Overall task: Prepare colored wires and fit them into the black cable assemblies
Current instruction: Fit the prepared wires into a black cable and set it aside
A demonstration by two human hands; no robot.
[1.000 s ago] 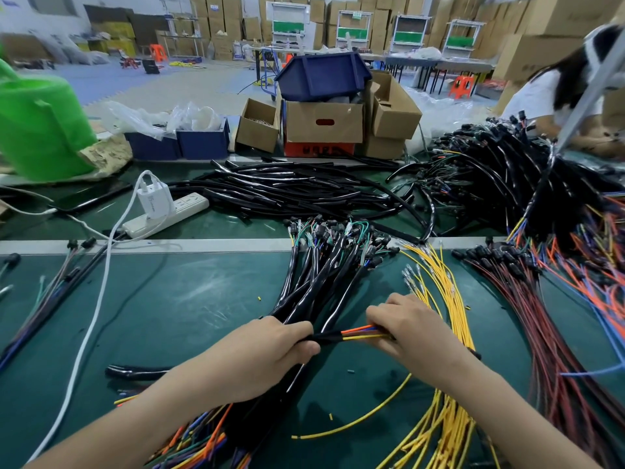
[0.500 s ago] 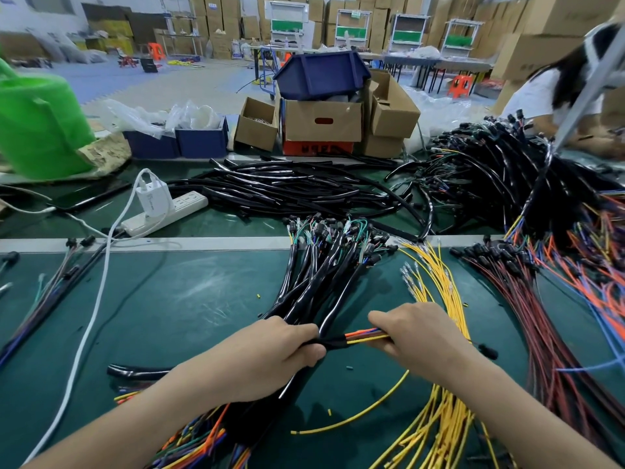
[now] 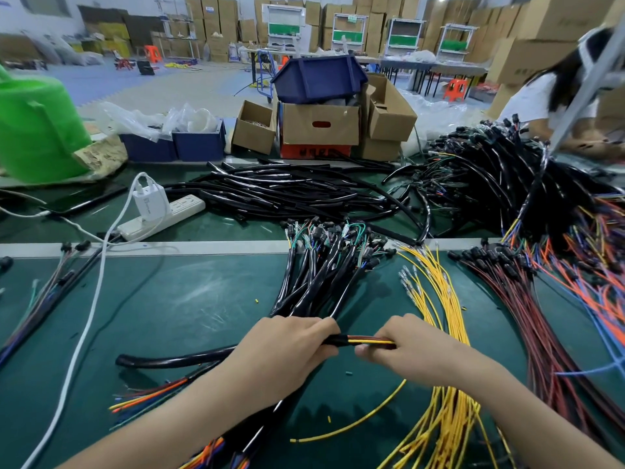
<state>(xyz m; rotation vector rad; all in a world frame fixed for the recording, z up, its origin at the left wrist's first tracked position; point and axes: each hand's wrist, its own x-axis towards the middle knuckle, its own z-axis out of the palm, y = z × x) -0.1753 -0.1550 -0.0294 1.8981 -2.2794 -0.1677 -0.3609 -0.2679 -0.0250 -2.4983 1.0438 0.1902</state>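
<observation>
I note the left hand (image 3: 287, 350) gripping the black sleeve (image 3: 333, 340) end; the right hand (image 3: 411, 350) pinches the wire bundle (image 3: 370, 340), running rightward from it.

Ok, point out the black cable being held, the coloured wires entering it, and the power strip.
black cable (image 3: 338, 340), head view, on its exposed end.
coloured wires (image 3: 370, 340), head view, on the exposed stretch.
power strip (image 3: 185, 207), head view, on its white top face.
</observation>
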